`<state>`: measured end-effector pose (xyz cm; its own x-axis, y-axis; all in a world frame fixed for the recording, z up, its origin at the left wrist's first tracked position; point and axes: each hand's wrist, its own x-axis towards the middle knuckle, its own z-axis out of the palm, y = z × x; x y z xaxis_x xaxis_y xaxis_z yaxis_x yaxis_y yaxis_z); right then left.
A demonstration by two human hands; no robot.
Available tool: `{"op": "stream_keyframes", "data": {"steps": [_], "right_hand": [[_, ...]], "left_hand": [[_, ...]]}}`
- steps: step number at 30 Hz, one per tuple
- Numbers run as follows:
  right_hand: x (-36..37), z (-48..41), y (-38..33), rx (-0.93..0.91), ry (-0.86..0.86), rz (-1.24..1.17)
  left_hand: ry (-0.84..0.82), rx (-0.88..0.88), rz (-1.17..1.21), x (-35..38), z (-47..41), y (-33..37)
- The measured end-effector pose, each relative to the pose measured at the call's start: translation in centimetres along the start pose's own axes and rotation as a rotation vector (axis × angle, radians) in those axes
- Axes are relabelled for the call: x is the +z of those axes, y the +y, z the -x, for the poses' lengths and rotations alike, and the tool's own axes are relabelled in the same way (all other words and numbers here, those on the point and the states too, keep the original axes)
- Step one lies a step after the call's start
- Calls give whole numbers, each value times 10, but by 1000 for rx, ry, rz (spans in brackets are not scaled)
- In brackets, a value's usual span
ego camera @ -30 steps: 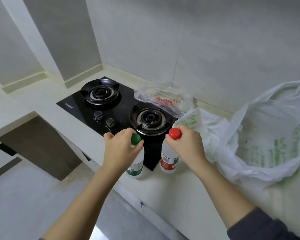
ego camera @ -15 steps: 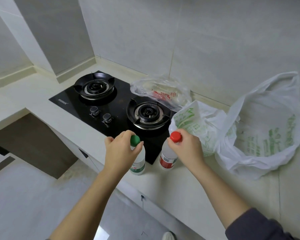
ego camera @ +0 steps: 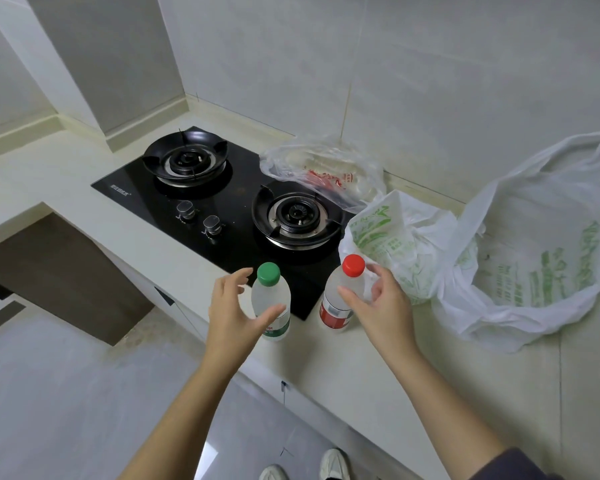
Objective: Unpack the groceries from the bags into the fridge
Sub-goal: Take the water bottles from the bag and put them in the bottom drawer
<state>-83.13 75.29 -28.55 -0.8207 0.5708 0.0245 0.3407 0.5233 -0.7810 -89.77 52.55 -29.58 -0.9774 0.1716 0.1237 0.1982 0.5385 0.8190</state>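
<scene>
A clear plastic bottle with a green cap [ego camera: 271,293] stands on the pale table [ego camera: 378,372], at 9 o'clock of a clear plastic bottle with a red cap [ego camera: 334,312]. The left hand [ego camera: 232,315] and the right hand [ego camera: 383,315] each have fingers spread around one bottle.
</scene>
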Motion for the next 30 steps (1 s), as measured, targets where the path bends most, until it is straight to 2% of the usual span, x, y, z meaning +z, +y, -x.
{"op": "stream_keyframes", "data": {"steps": [4, 9, 14, 18, 23, 30], "right_hand": [[23, 15, 36, 131, -48, -120], [53, 17, 61, 157, -89, -284], [71, 11, 73, 61, -80, -404], [85, 2, 84, 55, -62, -467], [99, -8, 93, 110, -65, -409], [104, -5, 97, 136, -41, -355]], "left_hand": [[-68, -108, 150, 15, 22, -30], [-100, -164, 232, 42, 26, -49], [-78, -182, 290, 62, 19, -57], [-59, -211, 319, 73, 11, -62], [-42, -297, 302, 83, 9, -69], [-72, -312, 250, 85, 7, -76]]}}
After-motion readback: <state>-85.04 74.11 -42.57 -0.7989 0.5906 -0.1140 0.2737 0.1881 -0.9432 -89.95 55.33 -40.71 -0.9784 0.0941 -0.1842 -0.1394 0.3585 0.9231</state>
